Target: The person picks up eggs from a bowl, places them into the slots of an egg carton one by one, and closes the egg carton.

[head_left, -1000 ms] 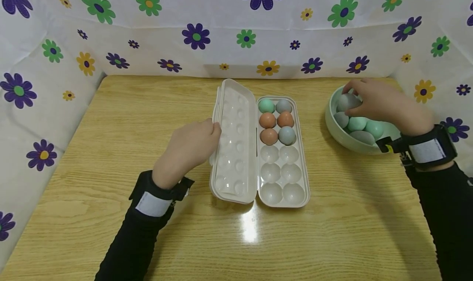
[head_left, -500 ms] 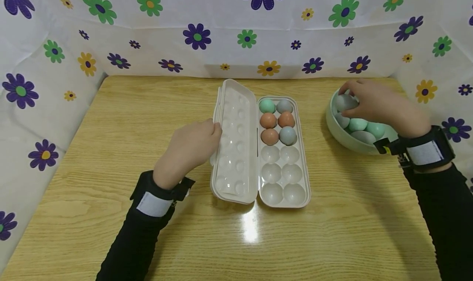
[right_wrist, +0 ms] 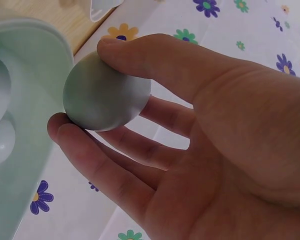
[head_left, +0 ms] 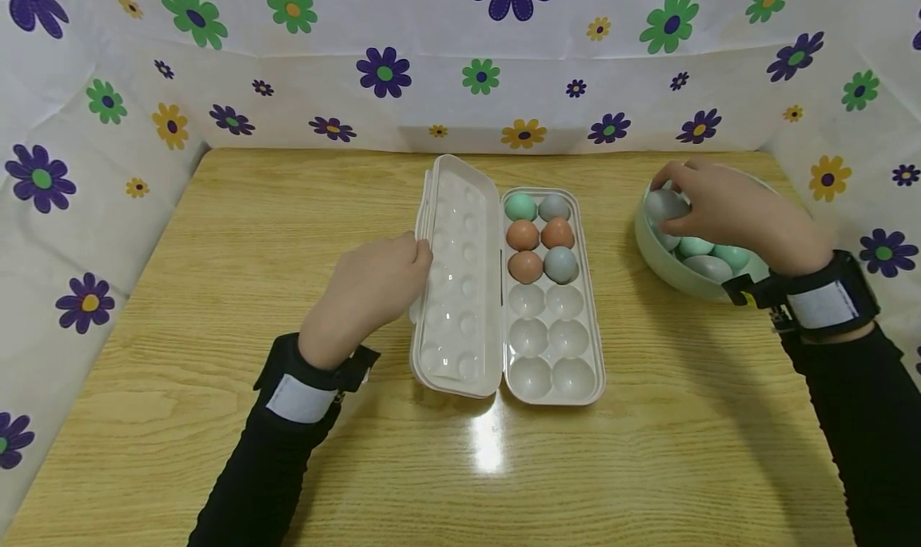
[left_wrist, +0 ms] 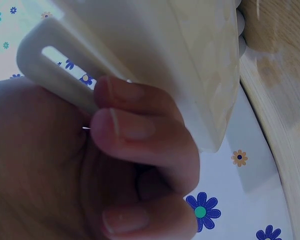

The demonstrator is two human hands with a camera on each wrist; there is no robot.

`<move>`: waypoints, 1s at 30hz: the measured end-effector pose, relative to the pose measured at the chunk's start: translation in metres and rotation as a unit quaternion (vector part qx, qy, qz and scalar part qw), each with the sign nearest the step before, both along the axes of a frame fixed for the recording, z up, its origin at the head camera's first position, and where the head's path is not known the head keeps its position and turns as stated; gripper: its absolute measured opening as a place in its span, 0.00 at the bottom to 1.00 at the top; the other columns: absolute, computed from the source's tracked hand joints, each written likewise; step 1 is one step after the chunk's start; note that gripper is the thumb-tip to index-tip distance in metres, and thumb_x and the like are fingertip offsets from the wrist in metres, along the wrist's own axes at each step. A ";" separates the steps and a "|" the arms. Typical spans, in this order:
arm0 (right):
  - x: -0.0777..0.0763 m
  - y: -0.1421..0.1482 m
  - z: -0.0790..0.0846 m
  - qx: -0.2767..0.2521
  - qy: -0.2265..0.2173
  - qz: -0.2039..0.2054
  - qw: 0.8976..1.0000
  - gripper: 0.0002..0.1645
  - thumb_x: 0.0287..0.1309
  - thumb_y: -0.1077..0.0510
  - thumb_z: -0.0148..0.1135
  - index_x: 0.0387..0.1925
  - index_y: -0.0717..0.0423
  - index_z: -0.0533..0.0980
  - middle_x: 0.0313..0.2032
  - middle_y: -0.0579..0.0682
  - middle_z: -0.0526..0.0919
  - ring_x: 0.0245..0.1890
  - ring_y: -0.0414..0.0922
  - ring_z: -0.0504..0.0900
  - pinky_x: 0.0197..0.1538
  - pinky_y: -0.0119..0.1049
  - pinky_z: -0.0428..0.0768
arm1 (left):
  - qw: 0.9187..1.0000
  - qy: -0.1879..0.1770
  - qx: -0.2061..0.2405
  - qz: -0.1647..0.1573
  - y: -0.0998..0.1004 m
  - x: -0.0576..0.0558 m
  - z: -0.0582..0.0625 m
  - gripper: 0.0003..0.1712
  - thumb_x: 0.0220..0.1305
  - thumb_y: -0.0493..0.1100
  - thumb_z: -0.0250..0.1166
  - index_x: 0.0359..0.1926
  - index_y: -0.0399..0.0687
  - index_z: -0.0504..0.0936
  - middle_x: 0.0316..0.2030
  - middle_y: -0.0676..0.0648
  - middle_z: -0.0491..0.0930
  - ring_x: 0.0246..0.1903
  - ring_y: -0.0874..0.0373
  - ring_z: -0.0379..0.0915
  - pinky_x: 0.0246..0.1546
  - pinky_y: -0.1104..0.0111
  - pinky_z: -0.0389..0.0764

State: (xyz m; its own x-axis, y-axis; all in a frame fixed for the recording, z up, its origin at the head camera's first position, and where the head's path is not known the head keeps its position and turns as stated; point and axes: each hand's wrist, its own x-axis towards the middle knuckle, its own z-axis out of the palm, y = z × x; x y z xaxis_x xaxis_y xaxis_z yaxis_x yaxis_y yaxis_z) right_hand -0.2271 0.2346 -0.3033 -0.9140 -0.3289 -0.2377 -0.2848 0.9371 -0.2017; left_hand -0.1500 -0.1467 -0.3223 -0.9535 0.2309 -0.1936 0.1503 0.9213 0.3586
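My right hand [head_left: 734,207] pinches a grey-blue egg [right_wrist: 107,92] between thumb and fingers, at the left side of a pale green bowl [head_left: 665,271]. More eggs lie in the bowl, among them a mint green one [head_left: 732,256] and a grey one [head_left: 708,269]. At the middle of the table an open white egg carton [head_left: 600,355] has several eggs in its far rows, such as a brown egg [head_left: 525,266] and a pale blue egg [head_left: 560,265]; the near cups hold none. My left hand [head_left: 370,287] grips the raised lid [head_left: 460,291] by its outer edge, beside a slotted tab [left_wrist: 32,55].
The wooden table [head_left: 216,331] runs up to a white flower-patterned cloth [head_left: 432,27] at the back and both sides. The bowl stands near the table's right edge. Bands are strapped round both wrists.
My right hand has moved a little left over the bowl with the grey-blue egg in its fingers. The left hand and the carton have stayed in place.
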 end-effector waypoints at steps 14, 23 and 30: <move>0.005 -0.014 0.002 0.003 -0.003 0.007 1.000 0.31 0.62 0.55 0.67 0.62 0.61 0.67 0.56 0.68 0.73 0.47 0.59 0.75 0.51 0.57 0.80 | 1.000 -0.003 0.005 -0.001 0.000 -0.001 -0.001 0.25 0.79 0.50 0.34 0.37 0.44 0.75 0.22 0.46 0.72 0.23 0.53 0.71 0.22 0.65 0.67; 0.010 -0.025 -0.001 -0.014 -0.006 0.021 1.000 0.30 0.61 0.57 0.67 0.62 0.60 0.68 0.56 0.67 0.72 0.50 0.61 0.74 0.51 0.59 0.79 | 1.000 0.001 0.002 -0.001 0.000 -0.001 -0.001 0.25 0.79 0.49 0.34 0.36 0.43 0.75 0.22 0.46 0.72 0.23 0.53 0.71 0.22 0.65 0.68; 0.017 -0.037 -0.004 -0.017 -0.002 0.038 0.999 0.29 0.61 0.56 0.67 0.61 0.59 0.69 0.55 0.65 0.74 0.49 0.59 0.76 0.51 0.58 0.78 | 1.000 0.005 0.008 -0.002 0.001 0.000 -0.002 0.25 0.79 0.50 0.34 0.37 0.44 0.75 0.22 0.46 0.72 0.22 0.53 0.71 0.21 0.65 0.67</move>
State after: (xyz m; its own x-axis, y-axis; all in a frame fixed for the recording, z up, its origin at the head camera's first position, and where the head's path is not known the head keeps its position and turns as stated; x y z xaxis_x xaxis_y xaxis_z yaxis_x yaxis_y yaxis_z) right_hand -0.2098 0.1978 -0.3075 -0.8855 -0.4045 -0.2285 -0.3532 0.9056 -0.2348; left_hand -0.1504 -0.1461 -0.3245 -0.9544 0.2376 -0.1808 0.1573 0.9149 0.3719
